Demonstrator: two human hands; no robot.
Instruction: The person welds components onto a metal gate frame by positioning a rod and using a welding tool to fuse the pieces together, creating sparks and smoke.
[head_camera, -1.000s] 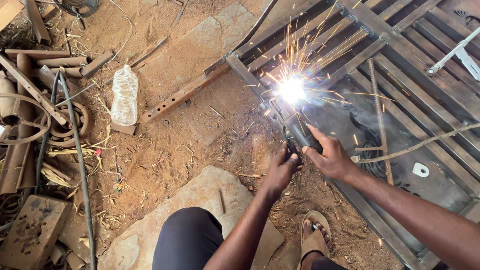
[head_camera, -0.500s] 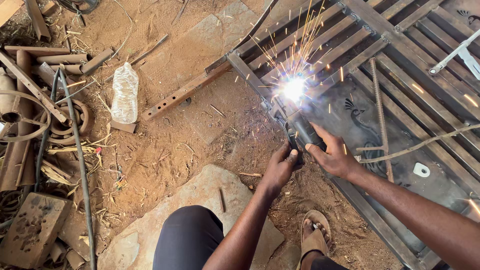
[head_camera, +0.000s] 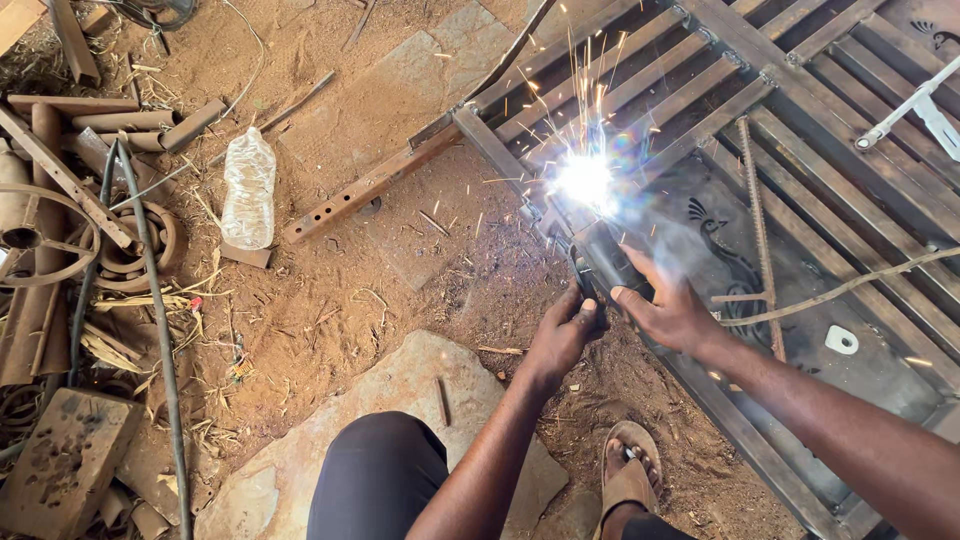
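Reddish, sandy dirt ground (head_camera: 330, 300) spreads under me, littered with straw and metal scraps. Nearest to me, at 6 o'clock, my knee in dark trousers (head_camera: 375, 480) sits over a flat pale stone slab (head_camera: 400, 400), and my foot in a worn brown sandal (head_camera: 630, 475) rests on the dirt just to its right.

Both my hands meet a little above the middle. My left hand (head_camera: 565, 330) is curled closed around the rear grip of a dark handheld power grinder (head_camera: 600, 262), and my right hand (head_camera: 672, 310) is wrapped over the tool's body from the 3 o'clock side, fingers folded around it. The grinder points toward 12 o'clock, its front end pressed on the near frame bar of a large dark steel gate with parallel bars (head_camera: 800, 150) lying flat on the ground. A white-hot burst of sparks (head_camera: 585, 180) flares at the contact point and sprays upward over the bars; the glare hides the disc itself.

A twisted ribbed steel rod (head_camera: 760, 230) lies across the gate at 3 o'clock. At 11 o'clock of the grinder, a rusty perforated angle bar (head_camera: 370, 185) lies slanted on the dirt, touching the gate corner. Farther toward 10 o'clock lies a crumpled clear plastic bottle (head_camera: 248, 188). At 9 o'clock, well apart, a heap of rusty tubes and rings (head_camera: 70, 200) is crossed by a black cable (head_camera: 150, 300).
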